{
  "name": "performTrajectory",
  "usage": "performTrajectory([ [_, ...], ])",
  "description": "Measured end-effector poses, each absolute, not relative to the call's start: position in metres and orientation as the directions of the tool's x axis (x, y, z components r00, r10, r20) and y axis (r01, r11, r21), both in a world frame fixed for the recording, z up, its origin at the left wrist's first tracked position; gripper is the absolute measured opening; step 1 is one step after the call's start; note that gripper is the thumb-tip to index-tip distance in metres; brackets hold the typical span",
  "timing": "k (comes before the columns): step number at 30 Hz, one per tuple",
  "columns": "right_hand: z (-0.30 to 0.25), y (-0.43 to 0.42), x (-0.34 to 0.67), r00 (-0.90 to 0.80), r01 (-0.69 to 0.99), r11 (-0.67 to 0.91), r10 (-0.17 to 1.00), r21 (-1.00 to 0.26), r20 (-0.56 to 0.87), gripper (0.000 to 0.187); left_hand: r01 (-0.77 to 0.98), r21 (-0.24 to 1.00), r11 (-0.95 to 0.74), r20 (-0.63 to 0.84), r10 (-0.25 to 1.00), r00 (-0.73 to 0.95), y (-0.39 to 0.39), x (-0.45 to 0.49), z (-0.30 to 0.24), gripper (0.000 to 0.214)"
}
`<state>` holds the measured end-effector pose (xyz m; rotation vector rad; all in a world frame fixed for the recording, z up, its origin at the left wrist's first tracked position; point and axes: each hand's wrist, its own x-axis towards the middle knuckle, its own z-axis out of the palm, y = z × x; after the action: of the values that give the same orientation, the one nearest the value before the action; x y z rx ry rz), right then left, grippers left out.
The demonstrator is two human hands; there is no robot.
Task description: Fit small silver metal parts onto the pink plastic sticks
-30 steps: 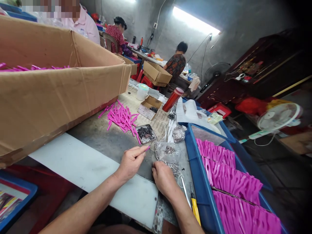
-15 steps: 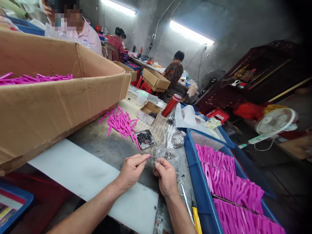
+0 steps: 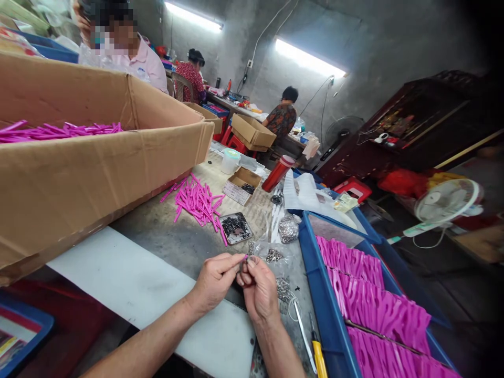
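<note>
pink stick [image 3: 245,257] | we pinch it in left hand [image 3: 214,281] | right hand [image 3: 258,287] at its tip, grip unclear | over desk [image 3: 177,239]

a grey worktable [image 3: 169,236] bears a cardboard box [image 3: 90,173], loose pink sticks [image 3: 197,202] and a blue bin [image 3: 321,294].

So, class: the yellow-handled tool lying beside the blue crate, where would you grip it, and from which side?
Take the yellow-handled tool by its handle, the thickest part, coming down from above and from the left. It lies flat on the table, and the blue crate wall stands close on its right, probably leaving little room.
</note>
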<state>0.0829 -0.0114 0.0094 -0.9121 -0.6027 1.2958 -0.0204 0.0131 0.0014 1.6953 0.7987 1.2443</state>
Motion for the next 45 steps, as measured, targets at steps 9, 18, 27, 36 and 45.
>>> performTrajectory([
  [9,0.008,-0.009,0.076,0.187,-0.517,0.076,0.982,-0.852,-0.026,0.018,-0.011,0.909,-0.417,0.403,0.871,0.282,0.013,-0.019,0.003,0.026],
  [18,-0.008,-0.007,0.079,0.284,-0.313,0.181,0.955,-0.932,0.090,0.018,-0.036,0.919,-0.393,0.388,0.882,0.268,0.014,-0.020,0.003,0.025],
  [27,-0.009,-0.005,0.086,0.299,-0.241,0.149,0.952,-0.959,0.072,0.016,-0.010,0.908,-0.420,0.406,0.873,0.270,0.014,-0.020,0.003,0.025],
  [36,-0.008,-0.005,0.083,0.260,-0.175,0.167,0.958,-0.970,0.118,0.022,-0.021,0.913,-0.407,0.397,0.877,0.270,0.014,-0.020,0.005,0.027],
  [45,-0.005,-0.005,0.086,0.271,-0.075,0.149,0.955,-0.986,0.123,0.023,-0.015,0.912,-0.410,0.400,0.880,0.258,0.014,-0.020,0.007,0.027],
])
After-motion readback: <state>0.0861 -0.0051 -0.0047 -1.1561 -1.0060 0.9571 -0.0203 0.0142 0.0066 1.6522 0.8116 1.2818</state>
